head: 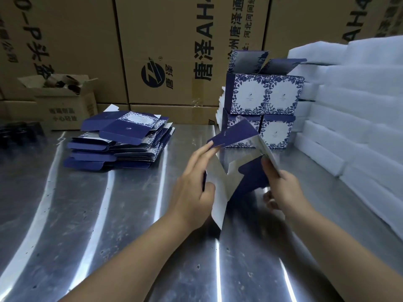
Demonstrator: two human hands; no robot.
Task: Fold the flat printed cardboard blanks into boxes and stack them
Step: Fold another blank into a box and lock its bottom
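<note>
A half-opened blue and white cardboard blank [235, 136] hangs above the steel table, its grey inside and blue flaps splayed. My left hand [194, 190] grips its left wall, thumb inside, straight fingers reaching up to a blue flap. On the other side my right hand [281, 188] pinches the blank's right panel. A pile of flat blue printed blanks [122, 140] lies at the left back. Folded boxes with floral print [263, 99] stand stacked in two rows at the back right, the top ones with lids open.
The steel table [87, 214] runs under everything. White foam sheets [359, 110] are stacked along the right. Large brown cartons [165, 51] wall off the back. A small open carton [63, 101] with dark items sits at the back left.
</note>
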